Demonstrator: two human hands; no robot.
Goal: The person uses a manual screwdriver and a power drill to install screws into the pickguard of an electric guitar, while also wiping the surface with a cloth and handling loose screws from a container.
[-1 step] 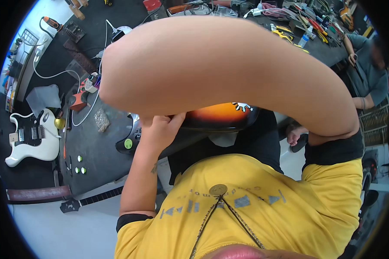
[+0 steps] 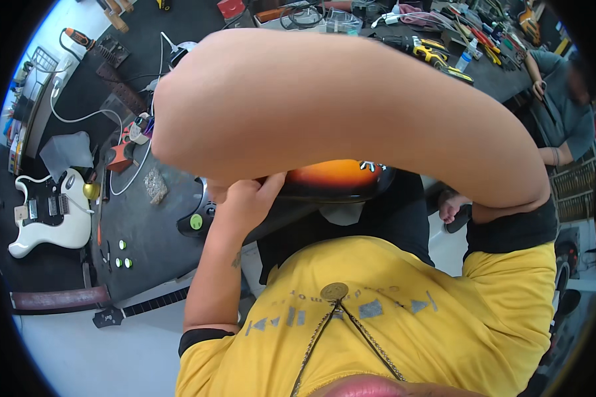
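Just below the middle of the view, the left hand (image 2: 245, 198) curls its fingers over the near edge of a sunburst guitar body (image 2: 338, 177), gripping it; the body runs off toward three o'clock under the right forearm (image 2: 338, 106). That forearm sweeps across the whole upper view and covers the right hand, so whether it is open or closed cannot be told. At eight o'clock of the left hand a dark workbench (image 2: 146, 225) carries small green knobs (image 2: 122, 255). Farther out at nine o'clock lies a white electric guitar (image 2: 46, 212). At seven o'clock a loose guitar neck (image 2: 146, 308) rests below the bench edge.
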